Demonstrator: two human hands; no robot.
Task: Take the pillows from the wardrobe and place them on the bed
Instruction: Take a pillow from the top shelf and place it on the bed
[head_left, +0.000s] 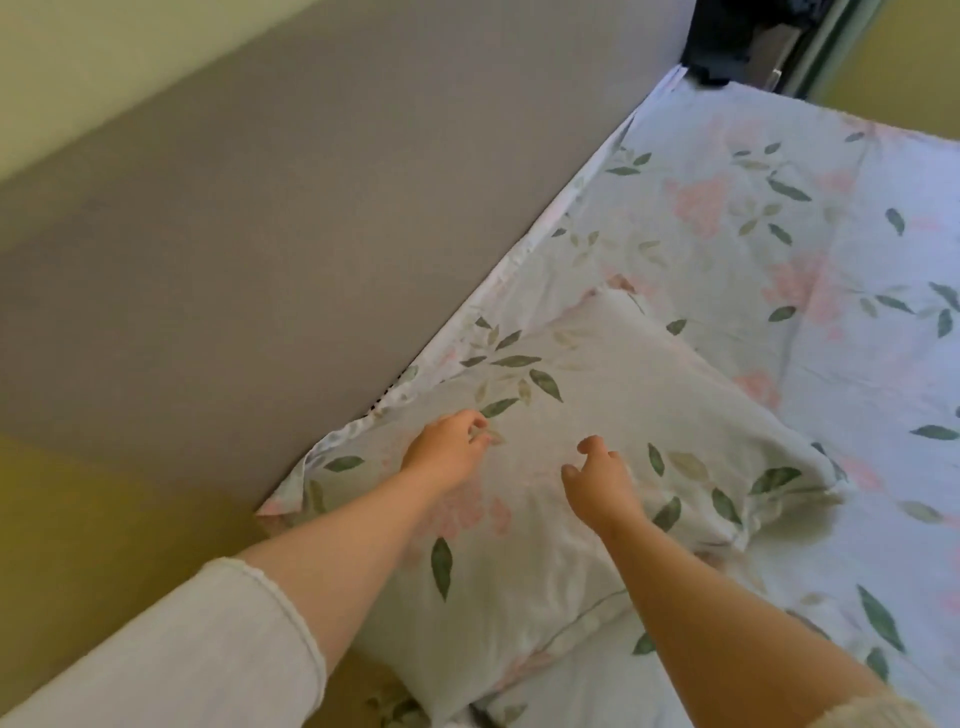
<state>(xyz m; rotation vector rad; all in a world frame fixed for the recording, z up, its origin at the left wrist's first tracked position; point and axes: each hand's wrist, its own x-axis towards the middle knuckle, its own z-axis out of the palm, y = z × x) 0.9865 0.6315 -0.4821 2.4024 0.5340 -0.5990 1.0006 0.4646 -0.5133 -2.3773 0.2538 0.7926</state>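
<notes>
A pillow (597, 410) in a white case with green leaves and pink flowers lies on the bed (810, 218), close to the grey headboard. My left hand (449, 447) hovers over the pillow's near-left part, fingers loosely curled, holding nothing. My right hand (597, 480) is just above the pillow's middle, fingers apart and empty. Whether either hand touches the fabric is unclear. The bed sheet carries the same floral print.
The grey padded headboard (249, 223) runs diagonally along the bed's left side. A yellow-green wall (78, 545) shows below it. A dark opening with dark items (727, 36) sits at the bed's far corner.
</notes>
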